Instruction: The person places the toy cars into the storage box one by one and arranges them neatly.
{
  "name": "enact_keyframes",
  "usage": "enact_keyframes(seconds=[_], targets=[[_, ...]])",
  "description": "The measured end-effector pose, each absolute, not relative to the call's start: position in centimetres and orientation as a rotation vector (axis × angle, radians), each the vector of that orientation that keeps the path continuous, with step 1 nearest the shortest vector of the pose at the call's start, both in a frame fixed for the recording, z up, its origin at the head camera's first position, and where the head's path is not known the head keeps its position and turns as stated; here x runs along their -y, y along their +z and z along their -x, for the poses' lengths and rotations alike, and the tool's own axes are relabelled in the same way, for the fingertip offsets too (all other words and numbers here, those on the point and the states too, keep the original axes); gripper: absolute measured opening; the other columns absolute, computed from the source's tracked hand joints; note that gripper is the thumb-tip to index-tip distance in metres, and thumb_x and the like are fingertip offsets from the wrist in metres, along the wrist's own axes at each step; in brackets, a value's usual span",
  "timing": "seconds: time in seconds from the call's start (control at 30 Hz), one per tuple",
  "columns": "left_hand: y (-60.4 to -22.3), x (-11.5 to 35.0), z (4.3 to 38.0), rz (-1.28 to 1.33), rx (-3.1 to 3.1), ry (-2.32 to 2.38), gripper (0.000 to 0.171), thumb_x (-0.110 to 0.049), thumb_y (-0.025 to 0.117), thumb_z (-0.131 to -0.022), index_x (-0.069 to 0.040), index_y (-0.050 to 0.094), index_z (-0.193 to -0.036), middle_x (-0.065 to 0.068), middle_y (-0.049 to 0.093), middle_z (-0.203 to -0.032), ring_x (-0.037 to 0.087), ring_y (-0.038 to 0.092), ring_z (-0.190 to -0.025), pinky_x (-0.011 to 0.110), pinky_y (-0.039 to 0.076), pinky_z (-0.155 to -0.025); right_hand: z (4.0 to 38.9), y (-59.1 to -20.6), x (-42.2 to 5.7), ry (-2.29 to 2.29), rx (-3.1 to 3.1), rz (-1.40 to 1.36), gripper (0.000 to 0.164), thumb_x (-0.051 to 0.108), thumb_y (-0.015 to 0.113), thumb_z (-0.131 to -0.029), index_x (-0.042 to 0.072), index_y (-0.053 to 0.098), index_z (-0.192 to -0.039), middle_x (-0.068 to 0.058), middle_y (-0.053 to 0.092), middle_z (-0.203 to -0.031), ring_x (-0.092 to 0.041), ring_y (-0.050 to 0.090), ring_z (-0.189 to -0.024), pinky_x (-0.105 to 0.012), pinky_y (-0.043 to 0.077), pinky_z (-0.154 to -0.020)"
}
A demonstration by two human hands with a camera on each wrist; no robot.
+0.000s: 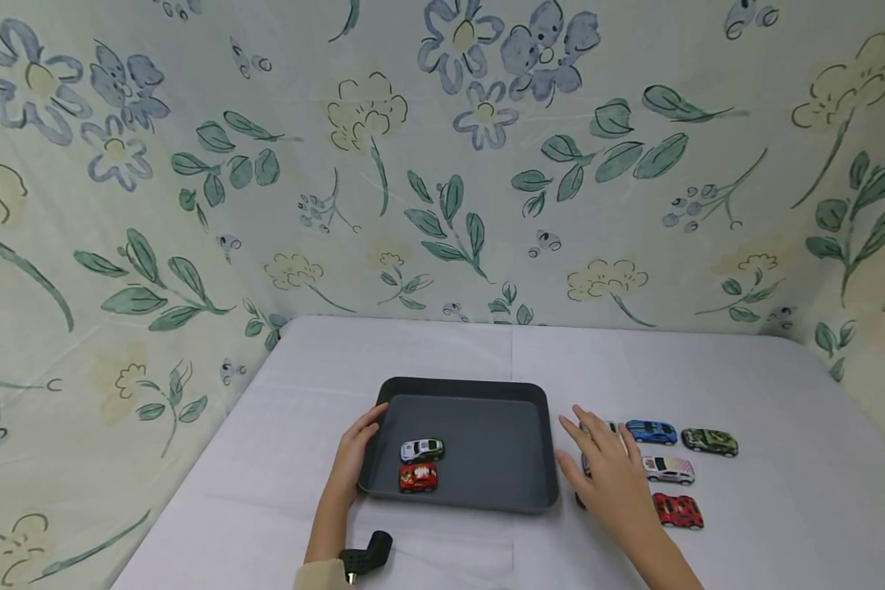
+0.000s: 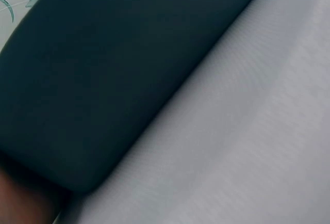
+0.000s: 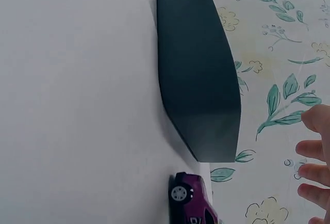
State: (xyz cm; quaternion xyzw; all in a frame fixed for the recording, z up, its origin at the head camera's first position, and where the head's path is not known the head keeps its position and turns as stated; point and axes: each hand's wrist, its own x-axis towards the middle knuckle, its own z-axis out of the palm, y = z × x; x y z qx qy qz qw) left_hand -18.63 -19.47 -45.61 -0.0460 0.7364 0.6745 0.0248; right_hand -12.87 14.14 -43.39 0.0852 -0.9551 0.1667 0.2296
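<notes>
A dark grey rectangular tray (image 1: 479, 447) lies on the table, holding a white toy car (image 1: 422, 450) and a red toy car (image 1: 418, 478) near its left side. My left hand (image 1: 351, 452) holds the tray's left edge, its fingertips over the rim. Just right of the tray, my right hand (image 1: 606, 471) hovers with spread fingers and nothing held. It partly covers several toy cars. Beyond it show a blue car (image 1: 651, 432), a green camouflage car (image 1: 710, 442), a white-and-pink car (image 1: 669, 469) and a red spotted car (image 1: 678, 510). The right wrist view shows a purple car (image 3: 195, 203) near the tray's corner.
A white cloth (image 1: 450, 348) covers the table. Behind and at the sides hangs a flowered curtain (image 1: 442, 205). A black device (image 1: 367, 555) sits at my left wrist, close to the table's front.
</notes>
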Motion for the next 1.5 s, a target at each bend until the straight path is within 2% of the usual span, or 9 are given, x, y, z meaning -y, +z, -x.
enact_keyframes(seconds=[0.33, 0.53, 0.77, 0.93, 1.07, 1.17, 1.3, 1.5], targets=[[-47.0, 19.9, 19.3, 0.130, -2.262, 2.108, 0.038, -0.012, 0.037, -0.095, -0.010, 0.049, -0.131, 0.010, 0.033, -0.146, 0.028, 0.019, -0.140, 0.050, 0.012, -0.114, 12.7, -43.7, -17.2, 0.417, 2.605, -0.202, 0.048, 0.028, 0.064, -0.081, 0.010, 0.055, -0.124, -0.016, 0.048, -0.134, -0.036, 0.043, -0.120, -0.059, 0.022, -0.103], [-48.6, 20.2, 20.0, 0.136, -2.274, 2.106, 0.038, -0.017, 0.036, -0.096, -0.016, 0.050, -0.131, 0.006, 0.033, -0.147, 0.026, 0.018, -0.140, 0.050, 0.011, -0.114, 12.4, -43.7, -19.0, 0.444, 2.628, -0.139, 0.046, 0.030, 0.060, -0.085, 0.008, 0.053, -0.125, -0.018, 0.045, -0.134, -0.039, 0.042, -0.118, -0.059, 0.015, -0.107], [-46.7, 19.8, 19.0, 0.140, -2.270, 2.095, 0.038, -0.013, 0.036, -0.095, -0.009, 0.048, -0.132, 0.011, 0.033, -0.146, 0.029, 0.019, -0.140, 0.052, 0.011, -0.113, 12.2, -44.2, -21.5, 0.429, 2.622, -0.031, 0.045, 0.026, 0.061, -0.084, 0.004, 0.053, -0.122, -0.021, 0.045, -0.132, -0.041, 0.042, -0.116, -0.064, 0.016, -0.104], [-48.2, 20.3, 19.9, 0.154, -2.258, 2.110, 0.037, -0.015, 0.038, -0.096, -0.014, 0.050, -0.131, 0.006, 0.034, -0.146, 0.026, 0.019, -0.140, 0.050, 0.011, -0.114, 12.1, -44.8, -23.5, 0.418, 2.656, 0.079, 0.047, 0.027, 0.058, -0.086, 0.002, 0.050, -0.125, -0.023, 0.040, -0.136, -0.043, 0.039, -0.119, -0.063, 0.009, -0.107], [-47.5, 20.1, 19.6, 0.148, -2.259, 2.108, 0.038, -0.013, 0.037, -0.095, -0.012, 0.050, -0.131, 0.009, 0.034, -0.146, 0.028, 0.019, -0.140, 0.051, 0.011, -0.113, 12.1, -45.1, -25.6, 0.411, 2.682, 0.167, 0.047, 0.027, 0.055, -0.089, 0.001, 0.047, -0.127, -0.024, 0.036, -0.139, -0.043, 0.035, -0.123, -0.063, 0.005, -0.108], [-46.9, 19.9, 19.2, 0.134, -2.259, 2.112, 0.038, -0.012, 0.037, -0.095, -0.009, 0.049, -0.131, 0.011, 0.033, -0.146, 0.030, 0.019, -0.140, 0.052, 0.010, -0.113, 12.3, -45.3, -27.3, 0.402, 2.677, 0.185, 0.047, 0.028, 0.052, -0.090, 0.001, 0.046, -0.127, -0.025, 0.035, -0.139, -0.045, 0.035, -0.123, -0.065, 0.008, -0.106], [-47.4, 20.1, 19.5, 0.134, -2.267, 2.115, 0.038, -0.014, 0.037, -0.095, -0.012, 0.050, -0.131, 0.008, 0.034, -0.146, 0.028, 0.019, -0.140, 0.051, 0.010, -0.113, 12.9, -45.5, -29.1, 0.394, 2.689, 0.199, 0.048, 0.031, 0.050, -0.091, 0.001, 0.044, -0.129, -0.026, 0.034, -0.139, -0.047, 0.035, -0.121, -0.066, 0.012, -0.104], [-48.8, 20.2, 20.0, 0.141, -2.318, 2.093, 0.038, -0.018, 0.038, -0.095, -0.017, 0.051, -0.130, 0.005, 0.036, -0.145, 0.026, 0.021, -0.139, 0.051, 0.012, -0.113, 13.8, -46.3, -30.8, 0.388, 2.711, 0.180, 0.048, 0.026, 0.056, -0.089, 0.000, 0.046, -0.127, -0.027, 0.037, -0.136, -0.050, 0.037, -0.117, -0.066, 0.023, -0.097]])
